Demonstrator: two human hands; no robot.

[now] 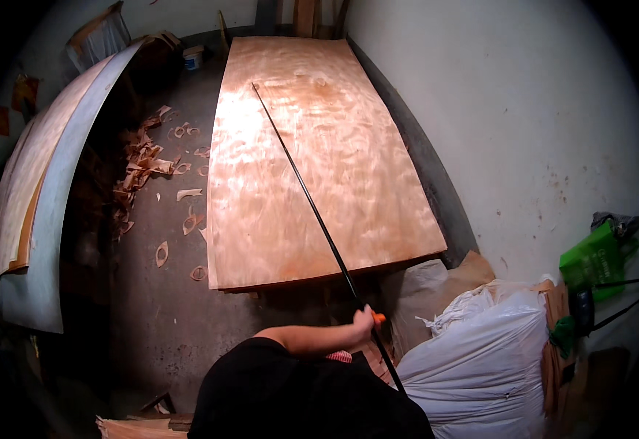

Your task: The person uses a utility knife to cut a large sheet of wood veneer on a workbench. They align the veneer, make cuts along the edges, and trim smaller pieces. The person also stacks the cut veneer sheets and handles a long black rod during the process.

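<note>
A long, thin black pole (312, 203) slants across a large sheet of wood veneer (319, 146). Its far tip lies over the sheet's upper left, and its near end runs down past my body to the right. My left hand (364, 325) is closed around the pole, just off the sheet's near edge, with the forearm bent across in front of me. A small orange piece (379, 318) shows beside the fingers; whether it belongs to the pole or is held separately I cannot tell. My right hand does not show.
Veneer scraps (144, 164) litter the floor on the left. Curved sheets on a raised stack (78, 168) stand farther left. A white wall (510, 132) rises on the right. Near right are a white sack (480, 358) and a green bag (594, 260); a bucket (193, 57) stands far back.
</note>
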